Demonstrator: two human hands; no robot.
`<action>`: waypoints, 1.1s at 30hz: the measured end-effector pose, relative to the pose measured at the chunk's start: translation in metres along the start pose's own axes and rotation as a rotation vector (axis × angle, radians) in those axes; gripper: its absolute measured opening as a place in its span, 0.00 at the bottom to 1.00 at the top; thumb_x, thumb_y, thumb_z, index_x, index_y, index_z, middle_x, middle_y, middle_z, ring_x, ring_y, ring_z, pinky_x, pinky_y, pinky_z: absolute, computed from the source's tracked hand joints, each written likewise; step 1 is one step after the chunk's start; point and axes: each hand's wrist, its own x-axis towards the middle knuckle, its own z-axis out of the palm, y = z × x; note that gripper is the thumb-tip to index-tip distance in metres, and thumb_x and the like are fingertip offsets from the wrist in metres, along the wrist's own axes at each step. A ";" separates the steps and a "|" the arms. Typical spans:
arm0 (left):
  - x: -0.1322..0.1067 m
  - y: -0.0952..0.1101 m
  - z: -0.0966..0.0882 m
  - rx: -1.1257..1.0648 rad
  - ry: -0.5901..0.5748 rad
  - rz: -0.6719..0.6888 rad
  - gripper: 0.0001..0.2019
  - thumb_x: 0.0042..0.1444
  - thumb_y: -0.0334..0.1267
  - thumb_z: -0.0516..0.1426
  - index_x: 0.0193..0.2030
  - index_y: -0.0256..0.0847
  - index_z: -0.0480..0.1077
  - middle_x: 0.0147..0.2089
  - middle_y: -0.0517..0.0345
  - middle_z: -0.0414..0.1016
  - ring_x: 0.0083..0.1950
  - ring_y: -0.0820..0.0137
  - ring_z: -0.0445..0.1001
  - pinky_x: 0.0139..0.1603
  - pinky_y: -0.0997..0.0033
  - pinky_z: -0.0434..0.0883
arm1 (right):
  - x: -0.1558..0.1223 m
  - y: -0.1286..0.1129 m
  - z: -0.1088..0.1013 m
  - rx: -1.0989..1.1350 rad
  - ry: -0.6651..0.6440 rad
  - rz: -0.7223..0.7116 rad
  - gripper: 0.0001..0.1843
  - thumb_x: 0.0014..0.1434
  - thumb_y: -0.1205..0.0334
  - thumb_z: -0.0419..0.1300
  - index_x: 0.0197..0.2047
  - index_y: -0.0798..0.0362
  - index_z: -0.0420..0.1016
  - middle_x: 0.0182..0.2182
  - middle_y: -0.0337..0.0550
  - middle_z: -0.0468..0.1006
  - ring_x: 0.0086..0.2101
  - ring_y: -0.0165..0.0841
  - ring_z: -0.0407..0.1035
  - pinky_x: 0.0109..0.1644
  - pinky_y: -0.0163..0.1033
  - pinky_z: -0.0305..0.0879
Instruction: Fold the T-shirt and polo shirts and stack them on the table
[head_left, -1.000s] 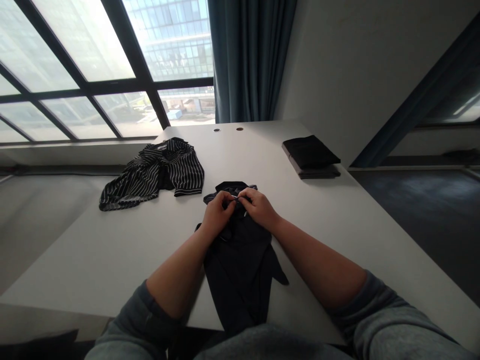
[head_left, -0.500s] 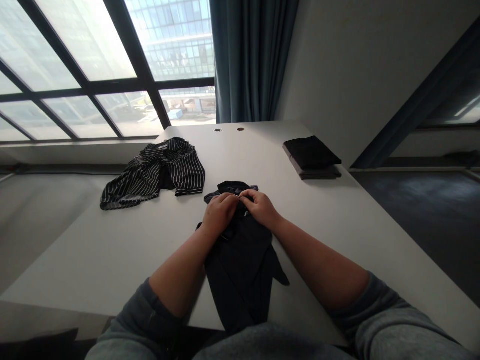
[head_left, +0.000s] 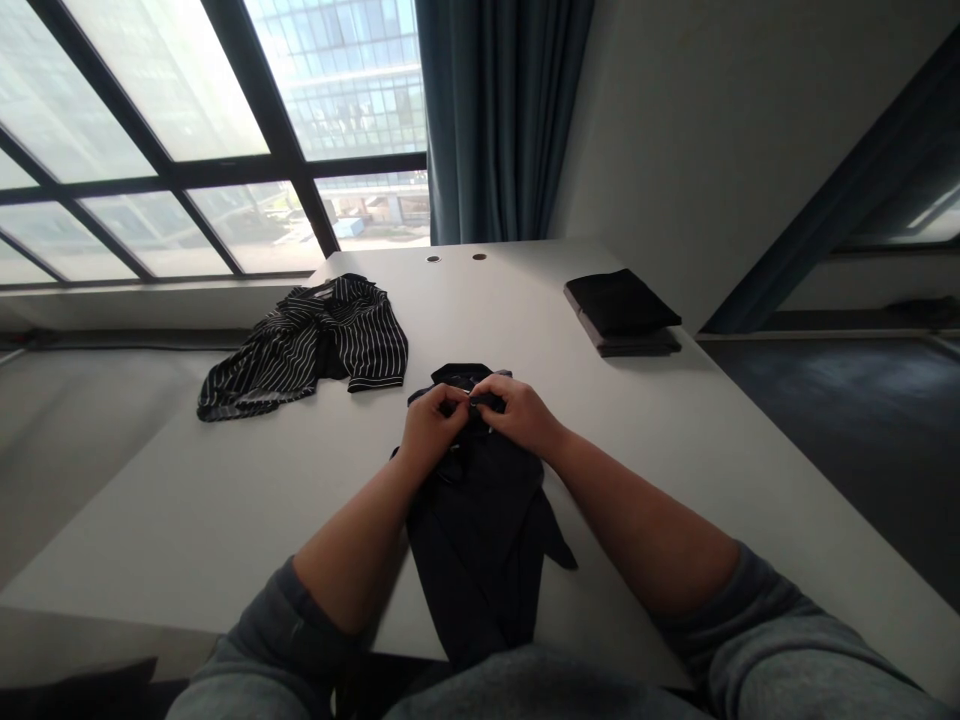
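Note:
A dark navy shirt (head_left: 480,530) lies lengthwise on the white table before me, its collar at the far end and its hem toward my body. Just below the collar, my left hand (head_left: 435,425) pinches the front of the shirt. My right hand (head_left: 519,410) pinches the cloth right beside it, fingertips almost touching those of the left. Whatever small part sits between the fingertips is too small to make out. One sleeve end sticks out at the shirt's right side.
A black shirt with white stripes (head_left: 311,345) lies crumpled at the table's left edge. Toward the right edge is a stack of folded dark clothes (head_left: 622,310). Two round holes are set in the far end of the white table (head_left: 480,300), near the blue curtain (head_left: 502,120).
Both hands have shifted slightly at the collar. The left fingers have curled in more, and the right hand has lifted a bit of the shirt's front edge between its fingers.

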 end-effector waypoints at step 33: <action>0.005 0.001 -0.011 0.060 -0.165 -0.030 0.06 0.60 0.40 0.62 0.42 0.44 0.77 0.40 0.59 0.82 0.40 0.66 0.79 0.44 0.66 0.73 | 0.002 0.011 -0.002 0.063 -0.020 0.296 0.08 0.58 0.59 0.65 0.40 0.51 0.81 0.34 0.39 0.82 0.34 0.35 0.75 0.40 0.39 0.69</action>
